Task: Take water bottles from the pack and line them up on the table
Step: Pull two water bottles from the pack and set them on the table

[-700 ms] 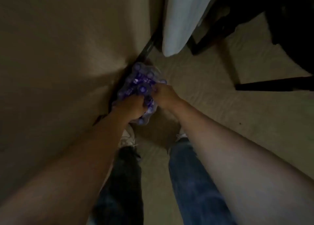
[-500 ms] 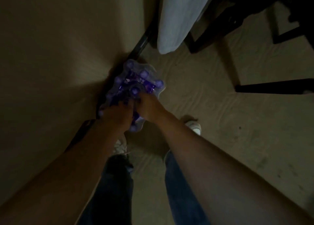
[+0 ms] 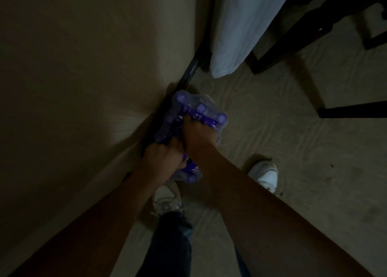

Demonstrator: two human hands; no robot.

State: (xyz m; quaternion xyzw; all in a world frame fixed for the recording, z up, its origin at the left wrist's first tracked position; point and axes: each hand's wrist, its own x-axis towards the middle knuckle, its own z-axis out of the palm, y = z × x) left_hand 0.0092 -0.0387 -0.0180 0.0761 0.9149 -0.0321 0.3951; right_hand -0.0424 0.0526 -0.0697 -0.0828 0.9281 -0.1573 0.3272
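A shrink-wrapped pack of water bottles (image 3: 196,111) with purple caps sits on the carpet, right against the edge of the tan table (image 3: 83,88). My left hand (image 3: 162,159) is clenched on the plastic wrap at the pack's near end. Pressed against it, my right hand (image 3: 199,135) grips the wrap on top of the pack. Both hands cover the pack's middle. The room is dim, so single bottles are hard to tell apart.
The tan table fills the left half of the view. A white cloth (image 3: 240,25) hangs at the top centre. Dark chair legs (image 3: 351,109) stand on the carpet at the upper right. My white shoes (image 3: 265,175) stand just below the pack.
Both hands have closed in together on top of the pack. My right foot has stepped out to the right, and the view has shifted nearer to the pack.
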